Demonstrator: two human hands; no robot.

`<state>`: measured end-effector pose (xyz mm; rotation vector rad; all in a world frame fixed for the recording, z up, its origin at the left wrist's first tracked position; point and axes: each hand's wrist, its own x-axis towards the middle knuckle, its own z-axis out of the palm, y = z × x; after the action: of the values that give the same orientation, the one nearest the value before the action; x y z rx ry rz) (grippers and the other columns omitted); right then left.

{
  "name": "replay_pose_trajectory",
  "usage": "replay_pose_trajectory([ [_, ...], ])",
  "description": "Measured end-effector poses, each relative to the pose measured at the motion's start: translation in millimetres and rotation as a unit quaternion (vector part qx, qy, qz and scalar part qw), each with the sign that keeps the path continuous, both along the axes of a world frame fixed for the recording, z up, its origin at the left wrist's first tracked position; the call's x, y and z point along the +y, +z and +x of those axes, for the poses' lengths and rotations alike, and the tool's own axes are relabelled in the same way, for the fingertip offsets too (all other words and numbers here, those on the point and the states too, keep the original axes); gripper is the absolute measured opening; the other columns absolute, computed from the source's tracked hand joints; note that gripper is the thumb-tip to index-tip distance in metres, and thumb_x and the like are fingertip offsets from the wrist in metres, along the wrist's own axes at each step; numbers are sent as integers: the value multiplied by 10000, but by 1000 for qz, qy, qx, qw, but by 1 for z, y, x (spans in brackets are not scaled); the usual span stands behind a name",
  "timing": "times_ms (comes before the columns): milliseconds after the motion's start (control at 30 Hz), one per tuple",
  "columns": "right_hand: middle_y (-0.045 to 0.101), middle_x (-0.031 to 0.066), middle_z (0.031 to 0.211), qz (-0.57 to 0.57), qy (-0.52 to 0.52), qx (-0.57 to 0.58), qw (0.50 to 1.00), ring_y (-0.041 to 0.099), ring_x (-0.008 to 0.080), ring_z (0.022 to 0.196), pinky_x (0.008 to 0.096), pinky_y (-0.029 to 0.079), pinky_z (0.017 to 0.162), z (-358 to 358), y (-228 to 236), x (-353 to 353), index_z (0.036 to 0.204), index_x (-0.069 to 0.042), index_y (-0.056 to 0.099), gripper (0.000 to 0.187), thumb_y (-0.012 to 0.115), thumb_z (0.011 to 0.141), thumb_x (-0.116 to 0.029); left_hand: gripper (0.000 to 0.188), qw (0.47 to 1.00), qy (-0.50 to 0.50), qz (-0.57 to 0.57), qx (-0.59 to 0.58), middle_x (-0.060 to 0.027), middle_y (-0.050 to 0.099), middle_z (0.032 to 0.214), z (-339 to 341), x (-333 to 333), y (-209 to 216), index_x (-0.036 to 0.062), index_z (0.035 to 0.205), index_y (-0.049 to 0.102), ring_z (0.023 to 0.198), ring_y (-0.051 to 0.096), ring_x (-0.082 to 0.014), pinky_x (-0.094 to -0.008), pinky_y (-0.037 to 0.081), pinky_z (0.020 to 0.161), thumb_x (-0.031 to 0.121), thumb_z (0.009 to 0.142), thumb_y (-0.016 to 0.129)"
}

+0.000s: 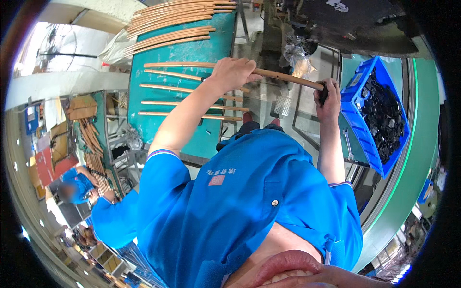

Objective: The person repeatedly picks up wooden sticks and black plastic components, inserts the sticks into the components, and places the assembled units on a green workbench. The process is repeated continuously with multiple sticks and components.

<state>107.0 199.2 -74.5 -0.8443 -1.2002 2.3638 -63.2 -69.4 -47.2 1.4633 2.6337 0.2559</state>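
Observation:
My left hand point(234, 72) is closed around a light-brown wooden rod point(288, 78) held over the gap between the tables. Wood shows on both sides of this fist. At the rod's right end, my right hand point(329, 103) grips a small black piece point(323, 94), which touches the rod tip; its exact shape is partly hidden by the fingers. Below and left of my left hand, several similar rods point(168, 103) lie spaced apart on a green table point(168, 132). To the right of my right hand stands a blue crate point(377, 153) filled with small black parts point(384, 115).
More rods point(173, 19) lie in rows at the table's far end. A wrench point(347, 144) rests beside the crate. Dark machinery point(355, 29) stands ahead on the right, with clear plastic bags point(297, 60) near it. At left, another person point(79, 185) in blue works beside stacked rods.

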Motion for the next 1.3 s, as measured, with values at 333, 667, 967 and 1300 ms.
replay_pose_trajectory([
  [333,578,25,647,331,26,-7,943,515,74,505,229,400,451,-3,21,-38,885,-18,575,157,651,931,-148,662,951,-106,-86,-278,-203,660,753,-33,12,18,25,832,679,808,652,-405,-485,506,703,645,928,468],
  [667,592,58,663,96,15,-134,986,505,112,442,222,294,351,7,21,39,907,-87,566,193,638,937,-264,295,997,-15,64,-51,-94,669,892,-4,33,35,113,1013,592,845,655,-335,-450,518,701,320,838,707],
  [967,680,149,1001,6,13,159,987,669,214,832,307,533,704,17,25,49,1136,-5,567,299,569,956,-243,256,980,-51,191,30,-49,654,794,6,55,38,128,997,636,647,650,-302,-400,512,513,308,834,716],
  [1300,625,87,748,149,351,-50,923,633,162,616,298,514,529,-9,38,-21,1055,-26,470,347,465,1029,-372,208,988,-34,146,44,-76,618,776,39,89,51,132,1002,590,683,638,-344,-467,499,550,274,868,663],
])
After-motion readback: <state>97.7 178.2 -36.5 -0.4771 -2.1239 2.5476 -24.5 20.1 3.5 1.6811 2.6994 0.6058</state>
